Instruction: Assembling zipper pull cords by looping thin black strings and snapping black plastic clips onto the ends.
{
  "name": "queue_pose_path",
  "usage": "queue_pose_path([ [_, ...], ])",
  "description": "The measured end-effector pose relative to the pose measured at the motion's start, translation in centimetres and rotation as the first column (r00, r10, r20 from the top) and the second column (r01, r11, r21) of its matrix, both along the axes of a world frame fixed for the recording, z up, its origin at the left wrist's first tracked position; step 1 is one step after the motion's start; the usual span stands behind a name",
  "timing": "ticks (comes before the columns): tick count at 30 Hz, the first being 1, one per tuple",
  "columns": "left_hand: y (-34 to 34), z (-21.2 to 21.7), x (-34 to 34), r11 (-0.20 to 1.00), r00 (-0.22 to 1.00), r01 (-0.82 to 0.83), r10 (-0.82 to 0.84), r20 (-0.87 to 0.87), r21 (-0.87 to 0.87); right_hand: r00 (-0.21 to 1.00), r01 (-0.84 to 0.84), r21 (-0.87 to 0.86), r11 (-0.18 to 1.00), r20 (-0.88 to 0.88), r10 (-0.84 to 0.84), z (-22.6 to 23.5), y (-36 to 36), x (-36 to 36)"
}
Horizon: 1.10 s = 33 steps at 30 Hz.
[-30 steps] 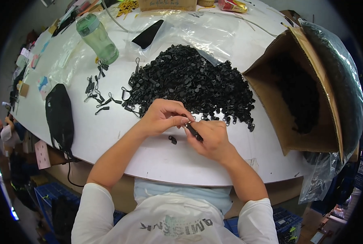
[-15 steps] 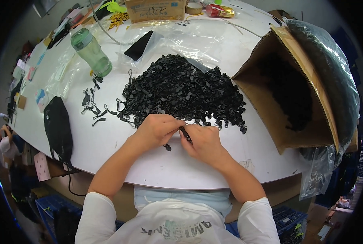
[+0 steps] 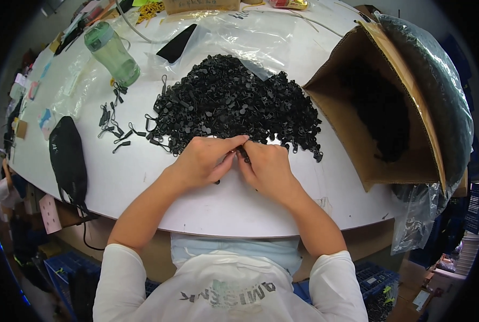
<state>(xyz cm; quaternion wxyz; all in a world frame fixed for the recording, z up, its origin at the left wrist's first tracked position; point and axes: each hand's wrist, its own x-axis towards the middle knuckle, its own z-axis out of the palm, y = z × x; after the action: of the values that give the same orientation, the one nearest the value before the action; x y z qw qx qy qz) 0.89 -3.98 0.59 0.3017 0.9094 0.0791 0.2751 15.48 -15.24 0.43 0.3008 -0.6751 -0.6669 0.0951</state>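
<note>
My left hand [image 3: 204, 161] and my right hand [image 3: 269, 166] meet at the near edge of a heap of small black zipper pulls [image 3: 223, 107]. Between the fingertips a small black zipper pull [image 3: 243, 155] shows in part. Both hands pinch at it, with the left thumb and forefinger reaching across to the right fingers. How the piece sits in each hand is mostly hidden. A bit of another black piece [image 3: 217, 182] peeks out under my left hand. Several looped black pulls [image 3: 122, 144] lie loose left of the heap.
On the right, a cardboard box [image 3: 406, 180] lies on its side, black parts inside and clear plastic [image 3: 411, 225] around it. Toward the left stand a green bottle [image 3: 113, 56] and a black pouch [image 3: 67, 158]. A black phone-like slab [image 3: 176, 44] rests on plastic film behind the heap.
The fingertips have drawn closer together, covering more of the black piece. My left thumb now shows against it. The whole scene sits slightly higher in the picture.
</note>
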Motion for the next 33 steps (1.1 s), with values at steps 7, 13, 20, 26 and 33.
queue_pose_path([
  [7, 0.4, -0.9, 0.2, 0.967, 0.963, -0.219, 0.235, 0.132, -0.127, 1.0, -0.006, 0.038, 0.999, -0.014, 0.006, -0.1, 0.3, 0.0],
  [13, 1.2, -0.3, -0.3, 0.94, 0.989, -0.074, 0.111, 0.095, -0.332, 1.0, 0.017, -0.01, 1.0, 0.009, -0.017, -0.3, 0.3, 0.1],
  [20, 0.8, -1.3, 0.2, 0.999, 0.987, -0.039, 0.043, 0.156, -0.027, 1.0, -0.019, 0.033, 0.999, -0.006, 0.019, -0.1, 0.3, 0.2],
  [26, 1.4, -0.7, -0.6, 0.687, 0.995, 0.016, 0.064, 0.083, -0.726, 0.989, -0.041, 0.081, 0.996, -0.137, 0.052, 0.5, 0.4, 0.0],
  [33, -0.5, -0.1, 0.0, 0.602, 0.981, 0.195, -0.131, 0.145, -0.774, 0.983, -0.065, 0.088, 0.994, -0.164, 0.079, 0.3, -0.2, 0.4],
])
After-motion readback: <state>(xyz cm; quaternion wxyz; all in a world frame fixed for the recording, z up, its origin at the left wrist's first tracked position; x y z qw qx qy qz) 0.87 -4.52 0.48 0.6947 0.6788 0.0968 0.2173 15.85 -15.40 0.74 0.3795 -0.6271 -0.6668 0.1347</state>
